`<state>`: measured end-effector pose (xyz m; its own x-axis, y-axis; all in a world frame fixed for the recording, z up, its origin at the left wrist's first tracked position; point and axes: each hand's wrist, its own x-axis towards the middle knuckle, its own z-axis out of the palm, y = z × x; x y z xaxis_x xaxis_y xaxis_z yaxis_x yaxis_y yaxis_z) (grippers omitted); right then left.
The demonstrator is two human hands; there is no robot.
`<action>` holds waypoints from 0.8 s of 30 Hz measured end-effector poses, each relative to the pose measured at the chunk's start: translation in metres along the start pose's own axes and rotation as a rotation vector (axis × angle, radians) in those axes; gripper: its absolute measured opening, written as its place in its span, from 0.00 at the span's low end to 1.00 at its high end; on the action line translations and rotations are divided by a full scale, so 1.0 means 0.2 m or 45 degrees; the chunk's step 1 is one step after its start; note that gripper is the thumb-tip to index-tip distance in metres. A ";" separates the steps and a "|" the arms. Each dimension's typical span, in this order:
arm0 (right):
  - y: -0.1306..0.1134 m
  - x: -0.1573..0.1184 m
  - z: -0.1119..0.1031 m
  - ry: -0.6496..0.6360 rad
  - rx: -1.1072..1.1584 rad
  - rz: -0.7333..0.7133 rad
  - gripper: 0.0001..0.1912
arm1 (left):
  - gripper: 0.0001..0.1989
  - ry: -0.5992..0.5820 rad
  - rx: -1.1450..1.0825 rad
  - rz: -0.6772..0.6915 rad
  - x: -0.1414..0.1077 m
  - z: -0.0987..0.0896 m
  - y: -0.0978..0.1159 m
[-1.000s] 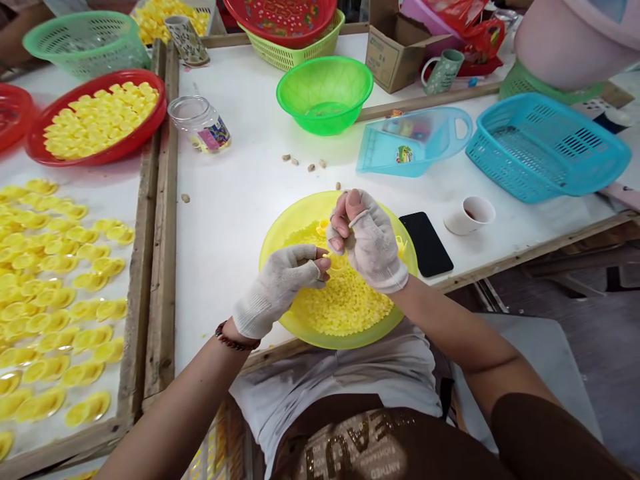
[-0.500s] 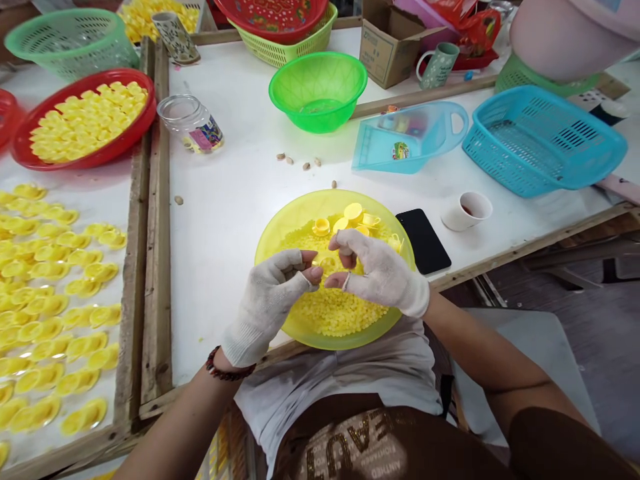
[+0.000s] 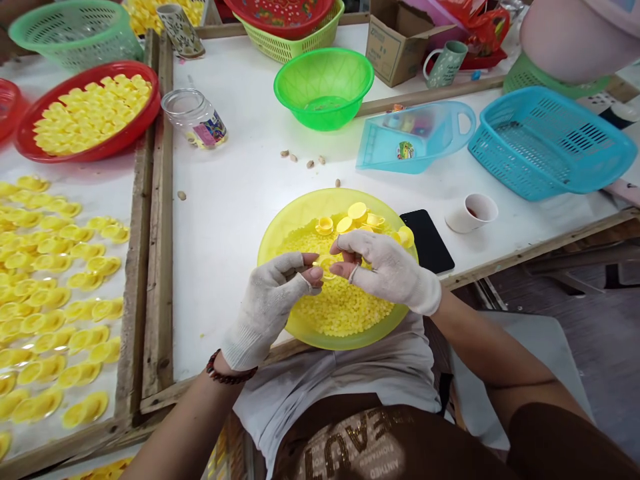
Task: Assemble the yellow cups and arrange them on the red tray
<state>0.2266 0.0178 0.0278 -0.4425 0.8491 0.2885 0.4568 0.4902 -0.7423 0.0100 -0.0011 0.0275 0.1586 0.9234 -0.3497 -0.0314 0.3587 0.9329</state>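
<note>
Over a yellow bowl full of small yellow pieces, both my hands meet in white fingerless gloves. My left hand pinches the left edge of a small yellow plastic piece. On that piece's right side, my right hand has its thumb and fingertips closed around the edge. Several yellow cup-shaped parts lie at the back of the bowl, beyond my hands. The front of the bowl holds loose yellow beads.
A black phone and a paper cup are right of the bowl. Behind stand a green basin, blue scoop, blue basket and jar. Wooden strips border yellow pieces at left.
My right hand's thumb and fingers have closed in on the small yellow piece. The view has shifted slightly, while my left hand stays almost in place.
</note>
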 end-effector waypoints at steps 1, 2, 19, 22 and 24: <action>0.00 0.01 0.01 -0.034 0.048 0.011 0.06 | 0.23 -0.002 0.000 -0.007 0.00 0.00 0.00; -0.01 0.02 0.02 -0.063 0.095 0.017 0.05 | 0.23 -0.006 -0.004 -0.013 0.00 0.00 0.00; -0.05 0.07 0.00 -0.312 -0.564 -0.329 0.13 | 0.31 -0.068 -0.143 0.331 -0.09 -0.07 -0.10; -0.15 0.28 0.10 -0.392 -0.481 -0.369 0.12 | 0.24 0.357 0.159 0.696 -0.23 -0.26 -0.13; -0.26 0.46 0.24 -0.490 -0.393 -0.389 0.13 | 0.17 0.639 0.347 0.867 -0.35 -0.43 -0.18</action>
<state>0.1258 0.0615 0.0638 -0.8121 0.5556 0.1785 0.4424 0.7856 -0.4325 -0.0842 -0.0671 0.0116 -0.2623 0.8985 0.3519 0.2851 -0.2762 0.9178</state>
